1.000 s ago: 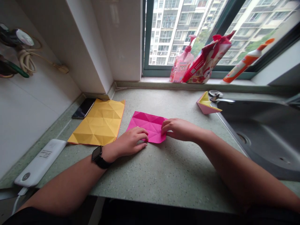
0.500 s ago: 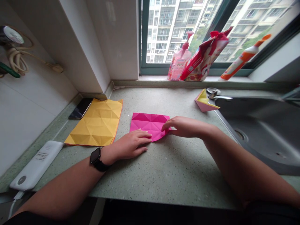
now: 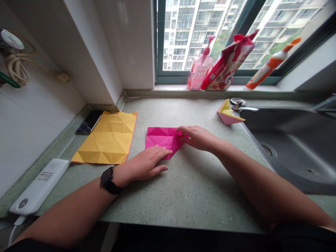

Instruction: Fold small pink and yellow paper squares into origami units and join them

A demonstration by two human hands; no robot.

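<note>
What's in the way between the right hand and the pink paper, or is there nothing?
Nothing I can see: the right hand already touches the pink paper at its right side. The yellow paper lies apart, to the left.

A creased pink sheet [image 3: 156, 140] is held flat on the speckled desk [image 3: 183, 199] by the left hand [image 3: 145, 161], its folded right side touched by the right hand [image 3: 196, 136]. Yellow paper [image 3: 107, 136] is laid out at left; 1 folded pink-and-yellow piece [image 3: 229, 118] is seen beside the sink [image 3: 294, 140].
</note>
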